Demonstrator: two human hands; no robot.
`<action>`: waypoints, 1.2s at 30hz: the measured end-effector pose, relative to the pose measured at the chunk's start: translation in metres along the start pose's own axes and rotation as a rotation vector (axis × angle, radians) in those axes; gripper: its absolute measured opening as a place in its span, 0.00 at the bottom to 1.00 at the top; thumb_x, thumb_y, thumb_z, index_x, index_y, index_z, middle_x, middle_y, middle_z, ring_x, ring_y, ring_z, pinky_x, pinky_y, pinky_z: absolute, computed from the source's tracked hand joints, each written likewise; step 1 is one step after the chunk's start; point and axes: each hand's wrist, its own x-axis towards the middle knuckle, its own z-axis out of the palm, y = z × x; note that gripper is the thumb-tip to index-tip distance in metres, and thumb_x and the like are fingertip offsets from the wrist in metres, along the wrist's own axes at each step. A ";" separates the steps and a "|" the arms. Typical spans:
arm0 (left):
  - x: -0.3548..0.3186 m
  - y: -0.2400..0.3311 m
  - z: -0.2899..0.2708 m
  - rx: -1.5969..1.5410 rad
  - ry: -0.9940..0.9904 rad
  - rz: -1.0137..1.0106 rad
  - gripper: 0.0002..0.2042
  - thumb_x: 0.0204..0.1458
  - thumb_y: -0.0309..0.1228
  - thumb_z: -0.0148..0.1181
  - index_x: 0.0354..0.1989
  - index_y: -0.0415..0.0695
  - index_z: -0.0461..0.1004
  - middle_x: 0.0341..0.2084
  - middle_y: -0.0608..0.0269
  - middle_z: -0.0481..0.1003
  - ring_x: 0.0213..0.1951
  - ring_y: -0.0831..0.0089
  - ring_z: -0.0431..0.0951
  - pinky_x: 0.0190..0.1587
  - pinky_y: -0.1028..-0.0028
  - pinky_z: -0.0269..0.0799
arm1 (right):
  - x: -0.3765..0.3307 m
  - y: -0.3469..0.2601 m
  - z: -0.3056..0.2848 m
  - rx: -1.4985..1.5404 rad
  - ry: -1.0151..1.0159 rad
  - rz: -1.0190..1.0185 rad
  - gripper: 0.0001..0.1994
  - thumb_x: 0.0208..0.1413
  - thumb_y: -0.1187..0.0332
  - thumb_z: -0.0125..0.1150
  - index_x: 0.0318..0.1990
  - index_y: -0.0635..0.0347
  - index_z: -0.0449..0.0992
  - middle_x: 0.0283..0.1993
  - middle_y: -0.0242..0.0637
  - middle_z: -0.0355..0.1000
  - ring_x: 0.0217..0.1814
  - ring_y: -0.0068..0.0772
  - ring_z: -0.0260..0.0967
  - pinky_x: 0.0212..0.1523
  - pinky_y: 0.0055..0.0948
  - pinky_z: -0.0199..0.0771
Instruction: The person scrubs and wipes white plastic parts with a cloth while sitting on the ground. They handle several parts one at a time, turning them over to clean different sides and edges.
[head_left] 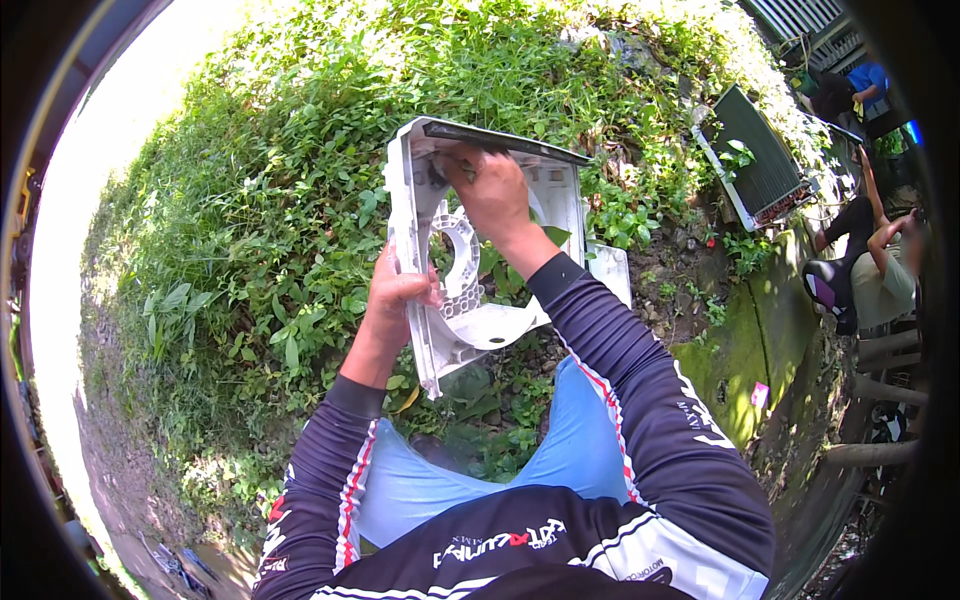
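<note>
A white plastic housing (512, 322), box-like with a large round opening and a honeycomb-ribbed part, is held up in front of me over the plants. It looks wet and dirty in places. My left hand (398, 288) grips its left side wall, thumb on the inner face and fingers behind. Inside the upper left corner, my right hand (492, 195) presses with its fingers bent closed. Something dark shows at those fingertips; I cannot make out what it is. A dark strip (500, 139) runs along the housing's top edge.
Dense green plants (290, 200) cover the ground ahead. A finned coil panel (755, 150) leans at the upper right, near a mossy concrete slab (735, 345). A seated person (880, 270) is at the far right, and a person in blue (868, 85) is behind.
</note>
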 end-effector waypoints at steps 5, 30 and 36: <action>0.000 0.013 -0.001 -0.015 -0.005 -0.040 0.27 0.40 0.31 0.65 0.52 0.39 0.68 0.30 0.61 0.74 0.26 0.72 0.79 0.32 0.69 0.82 | -0.004 -0.010 -0.008 0.025 -0.187 -0.085 0.12 0.62 0.57 0.72 0.45 0.54 0.87 0.47 0.43 0.84 0.48 0.54 0.82 0.50 0.46 0.82; 0.005 0.015 -0.004 0.226 0.015 -0.041 0.30 0.41 0.38 0.74 0.53 0.41 0.70 0.29 0.63 0.76 0.24 0.75 0.78 0.29 0.71 0.82 | 0.002 -0.011 -0.027 0.026 -0.543 -0.181 0.12 0.59 0.59 0.67 0.45 0.48 0.91 0.46 0.47 0.81 0.53 0.54 0.79 0.57 0.48 0.80; 0.012 0.031 -0.029 0.140 -0.024 0.123 0.23 0.48 0.36 0.67 0.50 0.37 0.72 0.28 0.61 0.76 0.28 0.71 0.79 0.35 0.66 0.82 | 0.018 0.003 -0.033 0.288 -0.186 0.341 0.08 0.72 0.68 0.62 0.46 0.60 0.86 0.34 0.30 0.82 0.35 0.23 0.79 0.38 0.30 0.81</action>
